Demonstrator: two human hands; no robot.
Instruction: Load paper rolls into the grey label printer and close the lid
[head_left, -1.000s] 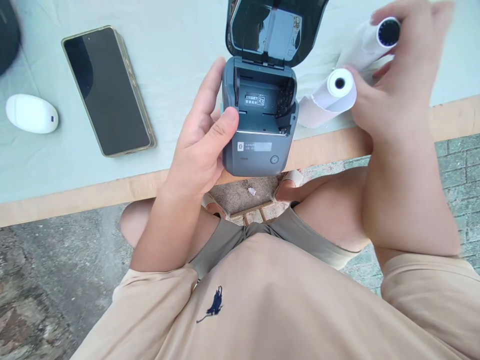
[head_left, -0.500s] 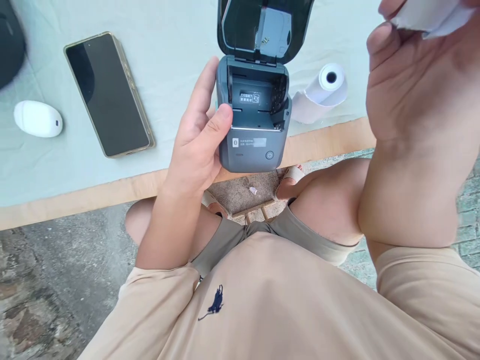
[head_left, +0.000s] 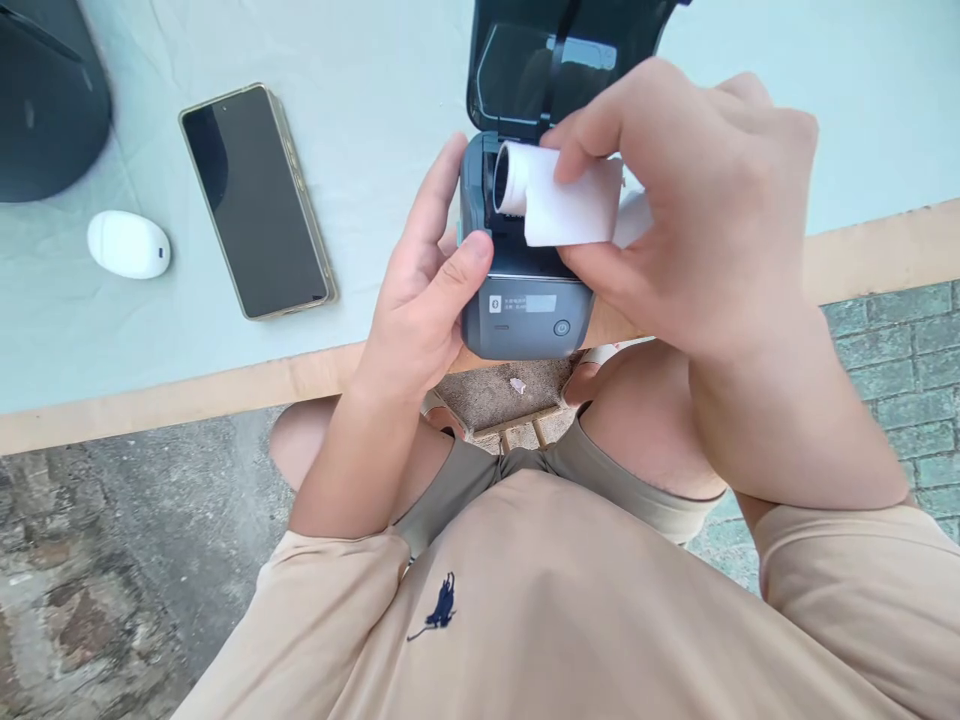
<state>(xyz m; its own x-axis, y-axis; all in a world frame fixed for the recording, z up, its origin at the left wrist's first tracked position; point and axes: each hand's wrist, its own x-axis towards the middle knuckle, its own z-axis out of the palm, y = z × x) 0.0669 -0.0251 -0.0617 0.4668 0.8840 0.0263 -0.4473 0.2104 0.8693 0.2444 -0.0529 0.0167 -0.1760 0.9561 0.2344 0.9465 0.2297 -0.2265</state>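
Note:
A dark blue-grey label printer (head_left: 525, 325) is tilted towards me above the table edge, its black see-through lid (head_left: 517, 75) swung up. My left hand (head_left: 427, 290) is closed around the printer's left side, thumb on the front rim of the paper bay. Over that bay, my right hand (head_left: 690, 210) pinches a small white paper roll (head_left: 574, 195). The roll lies sideways, its hollow core facing left and a short flap of paper hanging at the front. Part of the roll's right end is hidden by my fingers.
On the pale green tablecloth (head_left: 390, 60) lie a smartphone (head_left: 259, 200) and a white oval case (head_left: 129, 244) to the left. A dark rounded object (head_left: 45, 110) stands at the far left. The wooden table edge (head_left: 187, 395) runs above my knees.
My right hand has come down and left from the upper right, bringing the paper roll over the printer's open bay. The other paper roll on the table is now largely hidden behind that hand.

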